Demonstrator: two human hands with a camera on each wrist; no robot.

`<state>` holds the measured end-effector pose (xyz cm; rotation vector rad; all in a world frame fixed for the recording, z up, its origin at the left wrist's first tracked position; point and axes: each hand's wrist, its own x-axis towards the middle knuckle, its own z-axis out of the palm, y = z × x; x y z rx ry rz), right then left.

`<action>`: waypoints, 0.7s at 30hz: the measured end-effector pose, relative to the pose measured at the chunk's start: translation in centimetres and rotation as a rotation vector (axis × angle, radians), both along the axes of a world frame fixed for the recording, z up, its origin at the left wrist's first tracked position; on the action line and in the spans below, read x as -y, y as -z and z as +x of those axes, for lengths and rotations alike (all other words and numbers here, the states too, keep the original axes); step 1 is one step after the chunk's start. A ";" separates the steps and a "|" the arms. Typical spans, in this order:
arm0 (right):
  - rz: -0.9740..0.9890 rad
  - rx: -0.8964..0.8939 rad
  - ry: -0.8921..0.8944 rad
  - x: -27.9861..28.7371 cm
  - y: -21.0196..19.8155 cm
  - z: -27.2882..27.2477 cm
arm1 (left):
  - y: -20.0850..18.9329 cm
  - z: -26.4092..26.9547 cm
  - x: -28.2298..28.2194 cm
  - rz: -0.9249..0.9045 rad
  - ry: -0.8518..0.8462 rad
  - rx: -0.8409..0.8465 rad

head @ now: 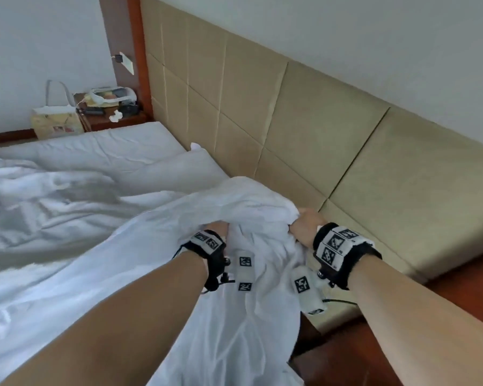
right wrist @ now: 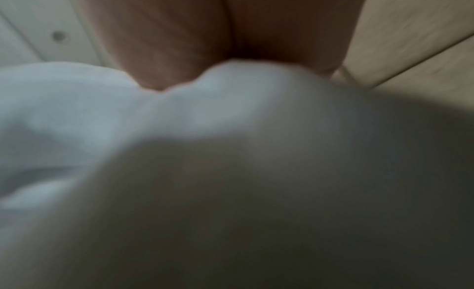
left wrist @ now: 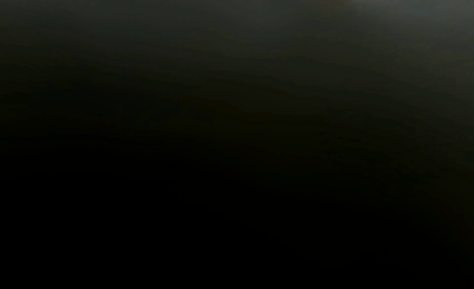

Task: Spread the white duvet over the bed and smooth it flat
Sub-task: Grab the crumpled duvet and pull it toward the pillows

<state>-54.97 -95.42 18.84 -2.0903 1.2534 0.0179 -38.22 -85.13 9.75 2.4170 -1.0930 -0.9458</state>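
Note:
The white duvet lies rumpled across the bed, its near corner bunched and lifted close to the headboard. My right hand grips that bunched edge; in the right wrist view my fingers disappear into blurred white duvet cloth. My left hand is buried in the folds just left of the right one, fingers hidden. The left wrist view is almost wholly dark. A white pillow lies at the head of the bed, partly covered by the raised duvet.
A beige padded headboard runs along the wall right behind my hands. A cluttered wooden nightstand and a paper bag stand at the far side. Red-brown wood of the bed frame shows at the right.

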 end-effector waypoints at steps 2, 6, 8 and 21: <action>0.028 0.051 0.100 3.7 0.7 -5.3 | 0.5 -5.4 6.4 -0.040 0.111 -0.033; 0.080 -0.068 0.284 8.7 4.2 -14.4 | 4.3 -14.9 14.0 -0.080 0.204 -0.156; 0.189 -0.049 0.370 10.6 6.5 -16.3 | 6.4 -17.4 15.9 -0.022 0.178 -0.303; 0.322 -0.131 -0.025 12.5 14.0 -2.1 | 7.9 -8.1 8.8 0.031 -0.251 -0.453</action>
